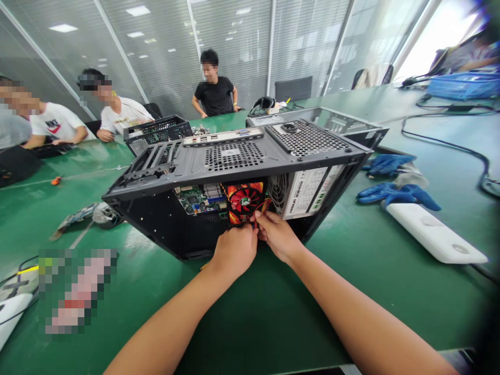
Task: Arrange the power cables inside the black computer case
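A black computer case (pixel 234 164) lies on the green table, its open side facing me. Inside sit a cooling fan with red blades (pixel 245 200), a green motherboard (pixel 192 200) and a labelled power supply (pixel 308 192). Thin red and yellow wires (pixel 265 204) run down from beside the fan to my fingers. My right hand (pixel 280 237) pinches these wires in front of the power supply. My left hand (pixel 237 246) is closed beside it, fingertips meeting my right fingers at the wires; its exact grip is partly hidden.
Blue work gloves (pixel 402 197) and a white power bank-like block (pixel 433 234) lie at right. Another open case (pixel 336 122) stands behind mine. A blue basket (pixel 463 86) and black cables (pixel 469 148) are far right. Several people sit across the table.
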`<action>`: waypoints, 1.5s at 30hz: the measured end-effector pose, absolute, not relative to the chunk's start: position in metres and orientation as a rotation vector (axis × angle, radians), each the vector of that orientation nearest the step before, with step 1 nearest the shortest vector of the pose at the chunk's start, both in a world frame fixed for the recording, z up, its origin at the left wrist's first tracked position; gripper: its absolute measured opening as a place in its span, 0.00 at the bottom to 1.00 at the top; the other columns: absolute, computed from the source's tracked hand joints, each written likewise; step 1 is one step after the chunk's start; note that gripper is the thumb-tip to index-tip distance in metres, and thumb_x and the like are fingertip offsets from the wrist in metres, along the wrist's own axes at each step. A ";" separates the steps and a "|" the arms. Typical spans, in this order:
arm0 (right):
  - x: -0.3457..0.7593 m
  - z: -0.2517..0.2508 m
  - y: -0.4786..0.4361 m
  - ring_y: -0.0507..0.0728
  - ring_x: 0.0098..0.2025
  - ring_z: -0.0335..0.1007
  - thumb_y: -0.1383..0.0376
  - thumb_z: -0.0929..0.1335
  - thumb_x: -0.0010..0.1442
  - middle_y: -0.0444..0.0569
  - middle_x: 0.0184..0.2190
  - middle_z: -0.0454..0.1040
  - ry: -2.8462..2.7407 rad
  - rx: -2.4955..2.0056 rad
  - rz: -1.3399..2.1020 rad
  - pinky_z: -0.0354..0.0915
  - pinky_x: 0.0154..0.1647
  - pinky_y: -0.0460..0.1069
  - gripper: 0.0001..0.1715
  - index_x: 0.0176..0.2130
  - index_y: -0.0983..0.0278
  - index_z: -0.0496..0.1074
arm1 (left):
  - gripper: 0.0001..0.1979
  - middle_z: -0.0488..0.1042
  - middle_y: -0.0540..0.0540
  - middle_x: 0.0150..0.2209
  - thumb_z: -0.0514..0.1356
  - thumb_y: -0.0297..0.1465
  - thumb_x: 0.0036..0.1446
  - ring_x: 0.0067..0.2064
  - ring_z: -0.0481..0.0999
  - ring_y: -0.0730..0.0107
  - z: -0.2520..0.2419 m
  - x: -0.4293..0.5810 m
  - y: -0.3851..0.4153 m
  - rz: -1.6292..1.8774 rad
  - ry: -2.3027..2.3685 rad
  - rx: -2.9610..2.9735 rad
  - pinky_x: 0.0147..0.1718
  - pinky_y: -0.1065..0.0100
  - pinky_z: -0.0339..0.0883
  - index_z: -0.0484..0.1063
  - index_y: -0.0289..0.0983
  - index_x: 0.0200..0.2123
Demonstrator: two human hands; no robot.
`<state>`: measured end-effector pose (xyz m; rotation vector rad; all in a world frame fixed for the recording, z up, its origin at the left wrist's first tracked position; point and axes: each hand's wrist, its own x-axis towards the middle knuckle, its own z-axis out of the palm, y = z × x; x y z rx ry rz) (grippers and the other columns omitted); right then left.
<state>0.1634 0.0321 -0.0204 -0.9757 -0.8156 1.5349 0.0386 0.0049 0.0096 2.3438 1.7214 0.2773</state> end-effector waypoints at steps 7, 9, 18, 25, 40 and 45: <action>0.165 -0.023 0.033 0.46 0.17 0.48 0.46 0.73 0.46 0.35 0.16 0.55 -0.885 -1.027 1.512 0.45 0.19 0.46 0.25 0.29 0.64 0.69 | 0.17 0.76 0.36 0.32 0.47 0.37 0.64 0.36 0.78 0.52 0.010 0.038 0.006 0.383 1.690 2.240 0.40 0.55 0.68 0.73 0.35 0.36; 0.167 -0.024 0.034 0.46 0.17 0.48 0.46 0.73 0.47 0.35 0.15 0.55 -0.922 -1.054 1.497 0.44 0.19 0.46 0.25 0.29 0.64 0.69 | 0.16 0.75 0.38 0.29 0.49 0.36 0.63 0.33 0.79 0.55 0.010 0.039 0.007 0.433 1.641 2.160 0.36 0.58 0.69 0.72 0.35 0.34; 0.169 -0.023 0.033 0.47 0.19 0.51 0.45 0.72 0.48 0.37 0.17 0.58 -0.977 -1.075 1.469 0.49 0.20 0.46 0.25 0.28 0.63 0.68 | 0.23 0.70 0.48 0.19 0.44 0.39 0.66 0.14 0.68 0.78 0.008 0.034 0.023 0.520 1.053 0.768 0.11 0.78 0.54 0.72 0.29 0.33; 0.169 -0.019 0.033 0.48 0.21 0.53 0.47 0.74 0.46 0.39 0.20 0.61 -0.875 -0.978 1.573 0.53 0.21 0.45 0.23 0.27 0.63 0.69 | 0.15 0.77 0.41 0.26 0.49 0.27 0.65 0.24 0.77 0.73 0.010 0.029 0.025 0.518 0.893 0.477 0.24 0.75 0.72 0.73 0.26 0.36; 0.169 -0.011 0.028 0.47 0.17 0.51 0.48 0.73 0.48 0.38 0.17 0.59 -0.799 -1.015 1.552 0.48 0.16 0.45 0.22 0.25 0.62 0.67 | 0.15 0.75 0.47 0.23 0.65 0.39 0.54 0.22 0.75 0.75 0.004 0.043 0.012 0.659 0.958 0.872 0.20 0.76 0.67 0.70 0.30 0.30; 0.171 -0.010 0.028 0.48 0.17 0.55 0.48 0.73 0.48 0.37 0.16 0.59 -0.776 -0.934 1.645 0.50 0.17 0.45 0.22 0.28 0.63 0.68 | 0.16 0.66 0.55 0.18 0.63 0.40 0.55 0.13 0.58 0.86 0.002 0.037 0.015 0.646 0.833 0.737 0.12 0.80 0.47 0.67 0.33 0.29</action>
